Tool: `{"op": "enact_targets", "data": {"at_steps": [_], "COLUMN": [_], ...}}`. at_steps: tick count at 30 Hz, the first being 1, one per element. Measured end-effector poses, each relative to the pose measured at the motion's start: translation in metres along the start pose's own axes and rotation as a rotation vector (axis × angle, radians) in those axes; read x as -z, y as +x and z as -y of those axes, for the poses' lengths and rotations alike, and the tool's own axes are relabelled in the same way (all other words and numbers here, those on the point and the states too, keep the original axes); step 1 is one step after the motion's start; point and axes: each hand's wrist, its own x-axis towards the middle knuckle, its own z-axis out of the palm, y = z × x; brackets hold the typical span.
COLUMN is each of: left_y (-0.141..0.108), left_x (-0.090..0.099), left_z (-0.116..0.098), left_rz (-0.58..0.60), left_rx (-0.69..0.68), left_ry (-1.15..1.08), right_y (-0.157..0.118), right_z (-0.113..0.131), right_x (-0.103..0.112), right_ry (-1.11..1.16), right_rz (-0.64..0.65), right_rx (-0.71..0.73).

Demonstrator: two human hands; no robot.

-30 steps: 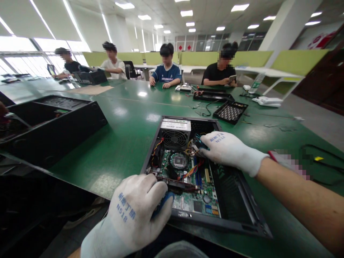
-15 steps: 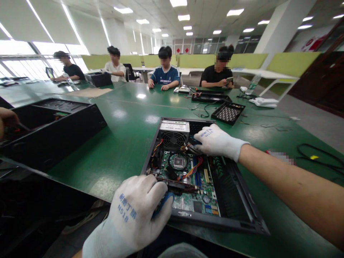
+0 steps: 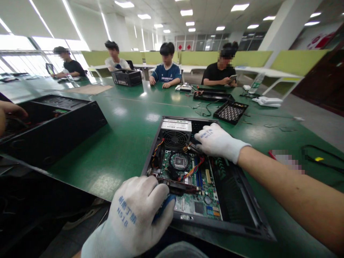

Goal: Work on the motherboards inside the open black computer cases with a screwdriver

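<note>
An open black computer case (image 3: 252, 200) lies on the green table in front of me. Inside it are a green motherboard (image 3: 188, 204), a power supply with a round fan (image 3: 175, 138), and a bundle of coloured wires (image 3: 195, 170). My left hand (image 3: 142, 208), in a white glove with a blue palm, is closed on the case's near left edge, beside the expansion card (image 3: 180, 187). My gloved right hand (image 3: 215, 141) is closed over dark cables (image 3: 194, 147) right of the power supply; its fingertips are partly hidden.
Another open black case (image 3: 61, 132) stands at left, with a person's hand (image 3: 12, 109) over it. Drive-bay panels (image 3: 231, 111), white gloves (image 3: 267, 101) and a black cable (image 3: 325, 157) lie to the right. Several people sit across the table (image 3: 129, 118).
Both my hands stay in nearly the same place while the view shifts slightly. Across the table, a person's black case has been turned and moved right. The hand at far left has shifted.
</note>
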Motion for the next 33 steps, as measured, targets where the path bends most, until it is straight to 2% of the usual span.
{"op": "enact_targets", "data": {"at_steps": [5,13,17,19,21,24,26,28,30,33], "left_y": [0.0,0.0,0.0,0.002,0.003,0.009,0.018,0.031,0.05,0.082], "left_x": [0.0,-0.002,-0.001,-0.001,0.002,0.012,0.019,0.022,0.018,-0.003], "left_z": [-0.001,0.0,0.0,0.001,0.001,-0.001,-0.003,-0.005,-0.005,0.0], "left_rz": [-0.004,0.007,0.022,0.04,0.075,0.16,0.233,0.31,0.38,0.475], "left_rx": [0.006,0.016,0.018,0.025,0.04,0.076,0.084,0.076,0.05,-0.004], "left_ry": [0.01,0.019,0.018,0.002,-0.024,-0.098,-0.156,-0.176,-0.143,-0.014], "right_y": [0.005,-0.018,-0.035,-0.048,-0.064,-0.089,-0.101,-0.109,-0.112,-0.111], "right_z": [0.0,-0.003,-0.005,-0.004,-0.002,0.0,0.0,-0.001,-0.002,-0.004], "right_x": [0.0,-0.006,-0.007,-0.008,-0.013,-0.031,-0.05,-0.073,-0.095,-0.125], "right_ry": [0.008,-0.009,0.064,0.18,0.358,0.678,0.882,1.037,1.113,1.118], "right_rz": [0.025,-0.067,-0.247,-0.36,-0.512,-0.775,-0.892,-0.958,-0.998,-0.995], "right_rx": [-0.033,-0.044,-0.027,-0.041,-0.124,-0.392,-0.579,-0.718,-0.794,-0.812]}}
